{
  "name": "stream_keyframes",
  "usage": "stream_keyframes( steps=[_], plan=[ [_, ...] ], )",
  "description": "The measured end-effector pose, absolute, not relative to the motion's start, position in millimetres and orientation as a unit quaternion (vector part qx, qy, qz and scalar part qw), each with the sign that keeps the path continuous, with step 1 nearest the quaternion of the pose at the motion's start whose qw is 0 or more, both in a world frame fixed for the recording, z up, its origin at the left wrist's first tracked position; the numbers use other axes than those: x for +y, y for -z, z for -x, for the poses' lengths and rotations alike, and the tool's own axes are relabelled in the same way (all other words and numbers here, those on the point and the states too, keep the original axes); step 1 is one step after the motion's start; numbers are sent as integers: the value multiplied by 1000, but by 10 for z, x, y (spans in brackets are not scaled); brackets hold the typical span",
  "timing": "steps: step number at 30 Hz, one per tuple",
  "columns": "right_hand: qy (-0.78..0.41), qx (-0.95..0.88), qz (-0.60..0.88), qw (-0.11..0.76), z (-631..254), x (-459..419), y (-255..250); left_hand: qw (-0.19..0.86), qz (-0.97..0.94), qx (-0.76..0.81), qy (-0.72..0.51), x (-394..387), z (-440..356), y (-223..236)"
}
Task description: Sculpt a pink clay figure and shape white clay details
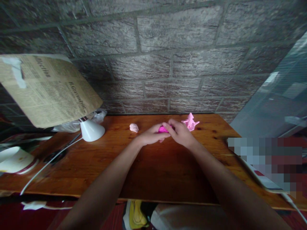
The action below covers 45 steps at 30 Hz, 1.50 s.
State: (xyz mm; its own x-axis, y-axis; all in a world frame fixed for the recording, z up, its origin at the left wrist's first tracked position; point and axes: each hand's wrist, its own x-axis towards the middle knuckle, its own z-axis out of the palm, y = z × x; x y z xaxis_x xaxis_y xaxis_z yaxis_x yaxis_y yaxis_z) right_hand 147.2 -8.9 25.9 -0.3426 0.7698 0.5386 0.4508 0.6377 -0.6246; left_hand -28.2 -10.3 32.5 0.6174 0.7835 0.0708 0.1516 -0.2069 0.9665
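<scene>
A bright magenta lump of modelling clay [163, 129] sits between my two hands above the middle of the wooden table. My left hand [151, 135] is curled around it from the left. From the right, my right hand [178, 132] closes over it with its fingers bent, hiding part of the lump. A pale pink lump [134, 127] lies on the tabletop to the left of my hands. Just beyond my right hand stands a light pink piece with several pointed ends [190, 122], apparently of similar material; its exact kind is unclear.
A lamp with a newsprint shade [52, 92] and white base [92, 130] stands left, its cable crossing the wooden table [168, 175]. A paper cup [16, 161] lies far left. A partly blurred flat device [266, 175] rests right. A stone-patterned wall [153, 64] rises behind.
</scene>
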Motion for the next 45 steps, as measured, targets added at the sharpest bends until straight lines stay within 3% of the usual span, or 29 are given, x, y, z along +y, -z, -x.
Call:
stream_keyframes(
  steps=[8,15,19,24,35,45],
  plan=[
    [-307,-739,389,456,-1440,-50,-217,637,-632,287,-335,-170,215,-393],
    [-207,-767,377,475,-1422,-172,-265,711,-510,281,-394,-130,183,-428],
    [-189,-788,355,465,-1412,-212,-271,674,-504,354,-409,-131,120,-385],
    [-199,-782,369,462,-1383,-216,-268,668,-544,332,-385,-133,82,-316],
    [-482,-593,320,561,-1275,-176,-301,610,-633,287,-380,-103,152,-376],
    [-517,-486,301,637,-1337,-119,-401,490,-714,306,-394,-103,244,-392]
  ],
)
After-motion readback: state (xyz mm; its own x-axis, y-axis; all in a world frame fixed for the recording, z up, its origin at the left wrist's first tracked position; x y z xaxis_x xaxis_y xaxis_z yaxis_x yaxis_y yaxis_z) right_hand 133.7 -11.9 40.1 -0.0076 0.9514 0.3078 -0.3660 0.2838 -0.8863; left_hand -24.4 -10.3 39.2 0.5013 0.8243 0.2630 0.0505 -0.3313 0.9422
